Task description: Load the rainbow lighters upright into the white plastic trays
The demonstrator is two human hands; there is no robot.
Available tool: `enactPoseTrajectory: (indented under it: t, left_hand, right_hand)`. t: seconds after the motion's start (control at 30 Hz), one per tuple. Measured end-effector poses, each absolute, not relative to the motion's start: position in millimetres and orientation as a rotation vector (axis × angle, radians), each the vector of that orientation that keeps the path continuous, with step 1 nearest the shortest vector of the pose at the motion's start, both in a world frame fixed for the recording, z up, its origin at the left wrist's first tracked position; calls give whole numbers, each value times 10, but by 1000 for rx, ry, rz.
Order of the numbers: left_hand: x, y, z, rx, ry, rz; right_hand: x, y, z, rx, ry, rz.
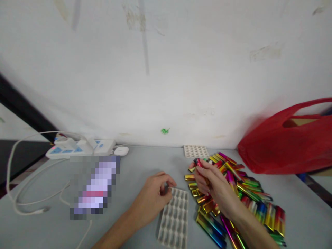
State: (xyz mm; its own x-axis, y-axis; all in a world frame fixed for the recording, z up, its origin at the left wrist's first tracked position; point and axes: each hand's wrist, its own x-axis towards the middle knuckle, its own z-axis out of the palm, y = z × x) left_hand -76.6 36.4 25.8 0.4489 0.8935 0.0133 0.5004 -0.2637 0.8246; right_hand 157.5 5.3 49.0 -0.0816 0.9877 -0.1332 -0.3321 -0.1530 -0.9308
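My right hand [211, 178] is closed on a lighter [198, 162] with a red body and a dark top, held over the left part of a pile. Many more lighters [249, 190] make up that pile, shiny metallic in gold, red, green, blue and magenta. At the upper left corner of a pale tray [174, 218] is my left hand [155, 193], its fingers bent and a gap between thumb and forefinger. I see nothing held in it; the thumb overlaps the tray's edge. Rows of oblong pockets cover the tray, with no lighter visible in them.
Against the wall lies a second pale tray [196, 151] with small holes. A red bag [285, 141] stands at the back right. To the left are a blurred-out phone [97, 185], a power strip [103, 147], a white earbud case [121, 150] and a loose white cable [28, 212].
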Motion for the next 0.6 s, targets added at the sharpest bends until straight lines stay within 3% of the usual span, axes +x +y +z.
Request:
enactPoseTrajectory:
  t: [0.3, 0.6]
  left_hand:
    - [-762, 378, 266, 1883, 1203, 653]
    - [-759, 359, 291, 1880, 1236, 649]
  right_hand:
    - [1466, 43, 528, -1138, -924, 1368]
    - [1497, 28, 562, -1148, -1079, 1496]
